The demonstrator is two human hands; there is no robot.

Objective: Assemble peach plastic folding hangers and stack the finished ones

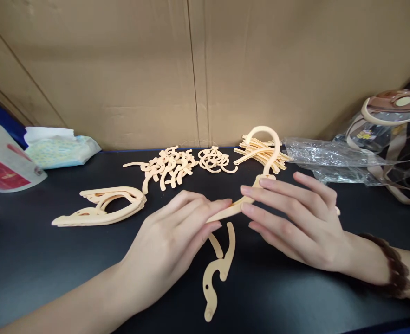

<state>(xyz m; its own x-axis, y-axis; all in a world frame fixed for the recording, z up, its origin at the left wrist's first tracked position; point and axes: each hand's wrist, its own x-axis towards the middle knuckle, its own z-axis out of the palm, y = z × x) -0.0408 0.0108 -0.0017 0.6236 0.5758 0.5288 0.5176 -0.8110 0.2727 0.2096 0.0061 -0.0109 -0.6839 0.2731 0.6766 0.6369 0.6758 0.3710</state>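
Note:
My left hand pinches one end of a beige plastic folding hanger between thumb and fingers. My right hand is closed on its other end, fingertips lying along it below the upright hook; my right thumb is hidden. Just below the hands, an S-shaped hanger piece lies on the black table beside a curved arm piece. Another thin strip is partly hidden by my left hand. To the left rests a stack of folded hangers.
Behind are piles of short curved pieces, hooks and long arm strips. Clear plastic bags and a strapped bottle stand right. A tissue pack and a white-red container are left. Cardboard backs the table.

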